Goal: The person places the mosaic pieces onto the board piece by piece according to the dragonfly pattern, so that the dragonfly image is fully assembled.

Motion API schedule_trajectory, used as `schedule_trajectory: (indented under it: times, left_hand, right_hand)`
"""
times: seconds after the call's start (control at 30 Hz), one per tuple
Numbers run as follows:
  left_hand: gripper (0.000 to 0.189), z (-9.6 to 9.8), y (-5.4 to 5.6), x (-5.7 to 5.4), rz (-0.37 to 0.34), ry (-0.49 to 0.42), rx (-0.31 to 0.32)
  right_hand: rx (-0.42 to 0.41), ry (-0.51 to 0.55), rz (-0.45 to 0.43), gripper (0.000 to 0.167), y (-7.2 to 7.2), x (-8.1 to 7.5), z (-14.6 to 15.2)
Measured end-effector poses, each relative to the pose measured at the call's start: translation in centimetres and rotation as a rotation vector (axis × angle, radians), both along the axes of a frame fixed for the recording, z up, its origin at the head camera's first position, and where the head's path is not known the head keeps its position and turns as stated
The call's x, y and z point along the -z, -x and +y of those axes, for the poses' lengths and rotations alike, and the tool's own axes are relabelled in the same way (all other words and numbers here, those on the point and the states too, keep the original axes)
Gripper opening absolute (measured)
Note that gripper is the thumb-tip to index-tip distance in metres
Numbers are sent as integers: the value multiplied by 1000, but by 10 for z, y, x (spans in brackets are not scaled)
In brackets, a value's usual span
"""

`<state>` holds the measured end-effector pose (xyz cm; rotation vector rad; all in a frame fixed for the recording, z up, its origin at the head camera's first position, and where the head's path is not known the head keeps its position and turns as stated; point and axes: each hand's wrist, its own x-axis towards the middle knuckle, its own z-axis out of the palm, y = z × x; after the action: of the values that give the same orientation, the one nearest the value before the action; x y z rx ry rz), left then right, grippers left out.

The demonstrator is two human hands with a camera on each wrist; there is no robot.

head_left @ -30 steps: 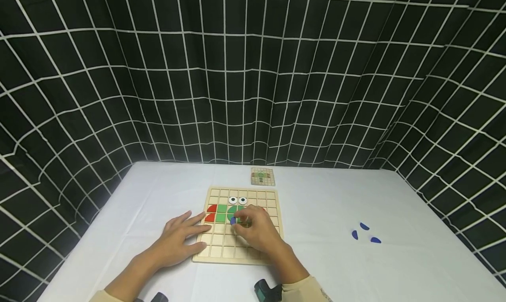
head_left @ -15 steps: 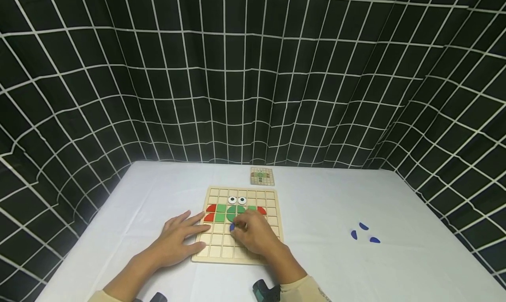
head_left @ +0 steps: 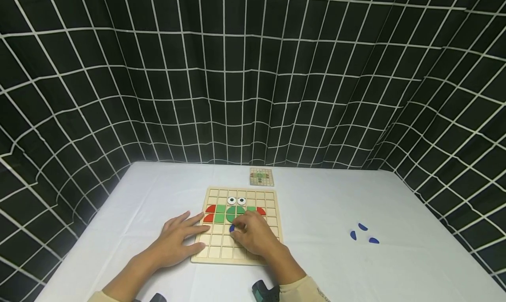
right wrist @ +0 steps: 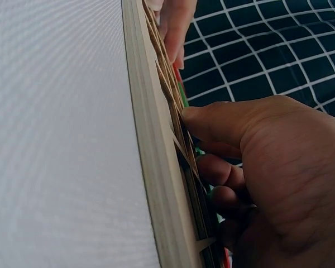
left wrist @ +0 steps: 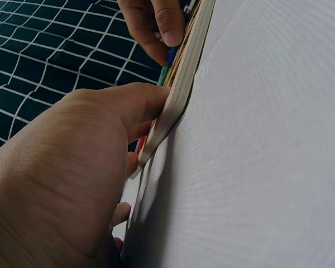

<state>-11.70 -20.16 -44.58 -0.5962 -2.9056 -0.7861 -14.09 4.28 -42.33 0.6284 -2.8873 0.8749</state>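
A wooden grid board [head_left: 215, 252] lies on the table. My left hand [head_left: 179, 238] rests on its left edge, fingers spread. Over the board's middle, my right hand [head_left: 254, 232] pinches a blue rounded piece [head_left: 232, 228] between thumb and fingers, at a cell just below the green pieces. The left wrist view shows that blue piece [left wrist: 172, 54] at the fingertips, low against the board. Set in the grid are red quarter-round pieces [head_left: 211, 209], green squares [head_left: 220, 213], green rounded pieces [head_left: 231, 212] and two eye discs [head_left: 232, 200]. My right hand hides part of the board.
Three blue half-round pieces [head_left: 362, 227] lie on the white tablecloth [head_left: 316, 205] to the right. Behind the board is a small pattern card [head_left: 261, 177] with a printed grid figure. A dark curtain with white grid lines [head_left: 245, 95] surrounds the table.
My right hand has moved the blue piece slightly toward me, from over the green pieces to the cell below them, then held there. The left hand has stayed in place.
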Motion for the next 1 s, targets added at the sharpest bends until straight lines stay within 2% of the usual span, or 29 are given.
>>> schedule_trajectory:
  times: [0.67,0.77,0.9,1.0]
  left_hand:
    - [41,-2,0,0,-13,-3,-4]
    - [41,-2,0,0,2,-12,0]
    - [40,-3,1,1,33,-14,10]
    - [41,-2,1,2,35,-8,17]
  right_hand:
    - [6,2,-13,25,-1,0,-1]
    - [5,10,-21,24,-1,-1,-1]
    - [-9,62,-17,24,-2,-9,1]
    - [-22,119,15,23,-4,-22,7]
